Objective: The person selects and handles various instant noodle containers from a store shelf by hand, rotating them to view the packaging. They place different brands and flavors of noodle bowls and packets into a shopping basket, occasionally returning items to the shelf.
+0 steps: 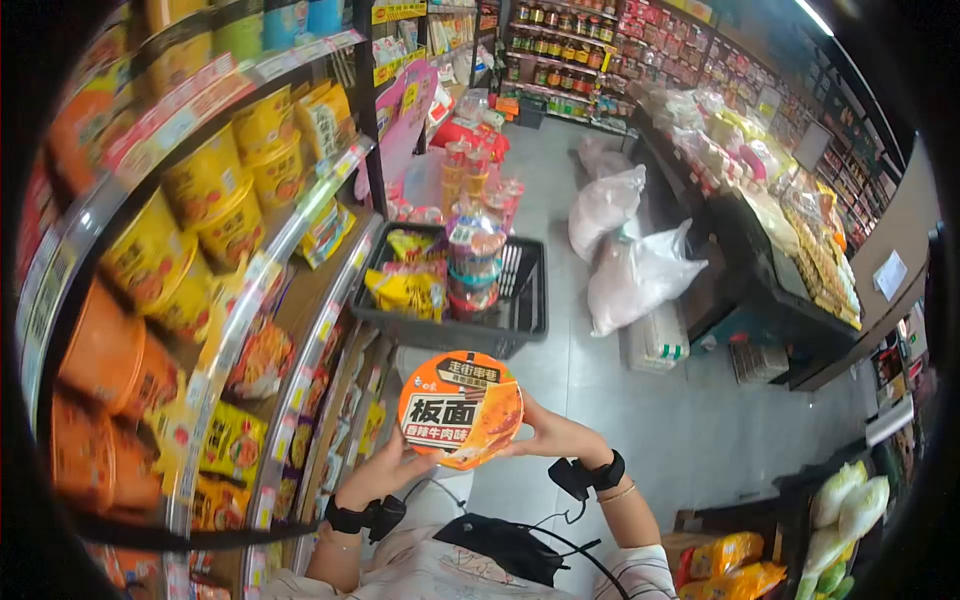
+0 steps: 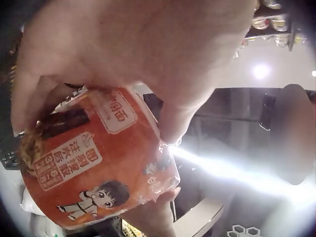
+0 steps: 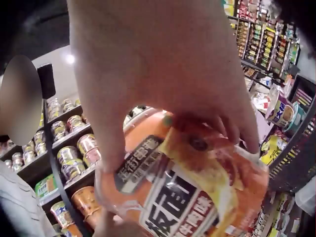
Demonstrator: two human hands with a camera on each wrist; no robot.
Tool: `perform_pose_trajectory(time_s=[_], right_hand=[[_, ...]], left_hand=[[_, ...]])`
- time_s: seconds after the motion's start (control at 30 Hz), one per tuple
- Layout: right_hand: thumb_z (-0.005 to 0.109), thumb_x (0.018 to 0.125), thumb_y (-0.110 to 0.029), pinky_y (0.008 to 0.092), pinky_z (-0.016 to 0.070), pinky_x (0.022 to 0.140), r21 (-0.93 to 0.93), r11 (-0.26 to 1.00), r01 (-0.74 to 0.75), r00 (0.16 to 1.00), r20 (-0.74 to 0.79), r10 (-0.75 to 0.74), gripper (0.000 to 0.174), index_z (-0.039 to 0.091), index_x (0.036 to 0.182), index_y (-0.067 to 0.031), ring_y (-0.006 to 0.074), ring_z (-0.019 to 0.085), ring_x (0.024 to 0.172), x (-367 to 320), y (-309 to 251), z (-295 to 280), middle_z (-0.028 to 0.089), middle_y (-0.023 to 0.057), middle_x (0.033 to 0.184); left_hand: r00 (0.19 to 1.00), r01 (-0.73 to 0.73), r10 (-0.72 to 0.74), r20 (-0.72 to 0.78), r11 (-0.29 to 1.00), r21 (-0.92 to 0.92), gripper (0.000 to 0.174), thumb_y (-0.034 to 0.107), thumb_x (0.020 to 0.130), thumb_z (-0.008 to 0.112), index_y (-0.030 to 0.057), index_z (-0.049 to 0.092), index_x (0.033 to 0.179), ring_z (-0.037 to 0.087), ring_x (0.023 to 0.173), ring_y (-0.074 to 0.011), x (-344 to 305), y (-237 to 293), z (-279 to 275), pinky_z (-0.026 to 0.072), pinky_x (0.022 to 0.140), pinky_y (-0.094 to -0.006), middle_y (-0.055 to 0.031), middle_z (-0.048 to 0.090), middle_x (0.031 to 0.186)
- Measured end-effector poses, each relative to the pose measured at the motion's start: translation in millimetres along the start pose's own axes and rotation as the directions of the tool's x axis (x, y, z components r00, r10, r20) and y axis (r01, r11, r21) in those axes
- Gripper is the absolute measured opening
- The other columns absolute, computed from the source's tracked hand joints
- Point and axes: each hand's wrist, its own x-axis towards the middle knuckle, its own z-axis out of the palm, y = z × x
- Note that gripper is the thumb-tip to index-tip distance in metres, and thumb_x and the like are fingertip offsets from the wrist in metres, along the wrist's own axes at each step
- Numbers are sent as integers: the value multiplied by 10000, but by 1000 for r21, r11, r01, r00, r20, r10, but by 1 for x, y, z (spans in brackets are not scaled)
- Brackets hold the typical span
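Note:
An orange noodle bowl (image 1: 460, 410) is held between both hands in front of the body, its printed lid facing up toward the head view. The left hand (image 1: 385, 470) grips its left side, and the right hand (image 1: 560, 435) grips the right side. In the left wrist view the bowl's side (image 2: 98, 158) shows a cartoon figure, with the left hand (image 2: 133, 44) curled over it. From the right wrist, the lid (image 3: 182, 182) fills the lower middle, the right hand's (image 3: 168, 74) fingers spread round its edge.
A dark basket (image 1: 430, 335) holding stacked bowls and yellow packets stands on the floor ahead. Shelves (image 1: 345, 160) of noodle bowls and packets line the left. White bags (image 1: 645, 280) lie beside a display counter (image 1: 735, 250) at the right. Vegetables (image 1: 845, 510) are at the lower right.

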Motion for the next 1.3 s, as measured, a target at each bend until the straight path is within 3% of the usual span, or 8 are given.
perform_pose_trajectory(time_s=[0.2,0.3,0.37,0.53,0.73,0.93,1.1,1.3], right_hand=[[633,818,-208,318,264,1017,404,891,-209,963,-73,259,669,258,1340,-22,175,335,1204,127,68,-104,365,109,1302],[604,839,-210,313,275,1011,354,930,-99,958,-218,185,589,314,1319,-30,176,343,1198,169,96,-147,384,112,1274],[587,848,-205,343,286,1011,-65,998,-19,912,-410,-9,520,366,1286,-34,215,291,1246,195,115,-173,251,119,1339],[544,867,-247,329,195,1051,69,997,-18,872,-487,49,552,317,1313,-15,210,204,1289,252,118,-215,162,111,1398],[585,857,-226,283,329,954,265,964,-33,907,-397,140,522,339,1269,-19,160,400,1122,296,213,-240,387,79,1220],[550,881,-199,275,327,949,383,924,7,939,-321,126,583,232,1339,-30,154,408,1113,294,193,-247,427,81,1223],[510,901,-200,315,277,1006,350,934,-69,950,-264,169,667,92,1397,-46,200,342,1221,281,207,-267,307,131,1357],[538,840,-95,384,273,1004,-243,965,-100,873,-486,-32,595,246,1357,-53,263,299,1261,267,170,-283,294,145,1375]], left_hand=[[995,-42,38,-91,998,-43,548,187,876,549,37,262,1318,444,1066,-118,171,5,-61,372,908,-268,-39,452,1189],[998,-63,61,-17,986,-151,537,193,879,539,51,276,1325,438,1072,-106,248,24,-91,376,902,-264,-34,451,1191],[998,53,-56,1,934,-352,459,164,882,514,77,322,1289,452,1095,-129,290,35,-108,398,901,-305,-46,467,1199],[996,45,-84,-23,723,-690,378,134,867,489,138,387,1232,471,1111,-178,389,8,-137,413,896,-370,-54,489,1202],[970,-141,-37,-239,717,-683,404,128,841,531,168,406,1224,476,1020,-101,430,-22,-138,394,828,-287,17,508,1120],[876,-153,-198,-440,750,-643,498,292,886,511,188,325,1336,398,1091,-55,404,-28,-119,359,880,-283,91,384,1284],[803,-134,-88,-589,937,-322,540,207,898,488,144,243,1375,314,1240,-164,312,-6,-101,261,1013,-308,-53,309,1360],[440,-229,-94,-893,950,-213,390,140,891,486,89,396,1267,416,1163,-157,161,10,-74,381,932,-292,-52,424,1267]])
